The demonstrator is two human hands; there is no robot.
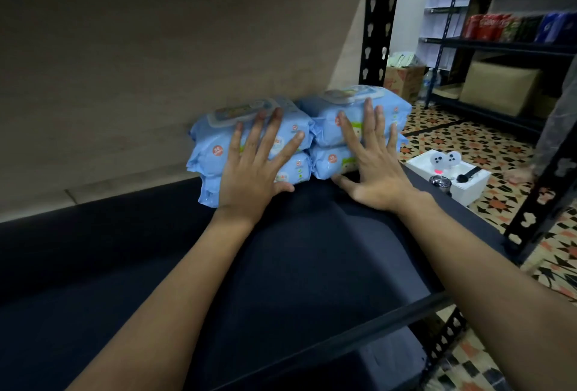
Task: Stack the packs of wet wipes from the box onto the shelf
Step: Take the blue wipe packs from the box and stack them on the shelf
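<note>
Two stacks of light blue wet-wipe packs stand side by side at the back of the dark shelf board (125, 266), against the beige wall. The left stack (212, 147) has two packs, and so does the right stack (331, 116). My left hand (253, 175) presses flat on the front of the left stack with fingers spread and straight. My right hand (371, 166) presses flat on the front of the right stack, thumb down on the shelf board. Neither hand grips anything. The box is not in view.
A black perforated shelf post (377, 16) rises right behind the right stack. Another post (543, 191) stands at the right. On the patterned floor sit a white box (449, 178) with small items and a cardboard box (406, 78). More shelving with goods stands far right.
</note>
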